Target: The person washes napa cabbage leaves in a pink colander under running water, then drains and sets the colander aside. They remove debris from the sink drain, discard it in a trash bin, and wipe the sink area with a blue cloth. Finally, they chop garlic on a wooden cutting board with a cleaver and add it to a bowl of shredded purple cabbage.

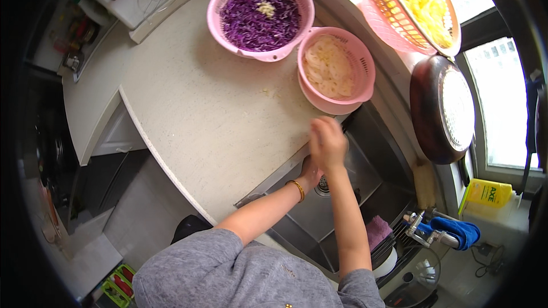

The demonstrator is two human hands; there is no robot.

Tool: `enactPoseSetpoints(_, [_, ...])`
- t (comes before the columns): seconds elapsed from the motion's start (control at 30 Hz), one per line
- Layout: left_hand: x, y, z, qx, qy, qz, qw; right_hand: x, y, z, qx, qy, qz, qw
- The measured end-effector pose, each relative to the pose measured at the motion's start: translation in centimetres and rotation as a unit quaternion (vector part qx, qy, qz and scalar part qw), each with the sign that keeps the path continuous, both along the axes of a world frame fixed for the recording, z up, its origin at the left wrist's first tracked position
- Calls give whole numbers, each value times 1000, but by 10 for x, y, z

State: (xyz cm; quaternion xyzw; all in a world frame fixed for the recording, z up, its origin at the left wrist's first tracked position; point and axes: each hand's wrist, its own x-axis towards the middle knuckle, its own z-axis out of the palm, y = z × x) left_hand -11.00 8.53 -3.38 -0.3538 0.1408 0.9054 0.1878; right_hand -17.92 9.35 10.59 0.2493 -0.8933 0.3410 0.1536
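Both hands are over the near-left side of a stainless steel sink point(368, 162). My right hand point(329, 143), blurred with its fingers curled, is above my left hand point(311, 172) and partly covers it. A gold bangle point(297, 191) circles the left wrist. Whether either hand holds anything is not visible. Just beyond the right hand stands a pink colander point(366, 87) of pale sliced vegetable, set in a bowl at the sink's edge. Touching or nearly touching it is a larger pink colander point(216, 15) of shredded purple cabbage, topped with chopped garlic point(266, 9).
Small crumbs lie on the pale countertop point(205, 107). An orange basket point(381, 4) of yellow shreds and an upturned pan point(428, 111) line the windowsill. Right of the sink are a faucet point(415, 226) with a blue cloth point(456, 231), a purple cloth point(377, 232) and a glass lid point(411, 280).
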Motion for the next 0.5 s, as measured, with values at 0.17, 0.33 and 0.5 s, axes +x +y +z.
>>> enactPoseSetpoints(0.17, [4, -8, -5, 195, 30, 72, 978, -50, -94, 3, 156, 44, 240, 957])
enactPoseSetpoints(0.33, [7, -8, -3, 156, 91, 53, 982, -67, -85, -8, 197, -1, 306, 932])
enactPoseSetpoints(0.5, [5, -8, 5, 334, 179, 117, 918, -42, -23, -11, 191, -58, 314, 928])
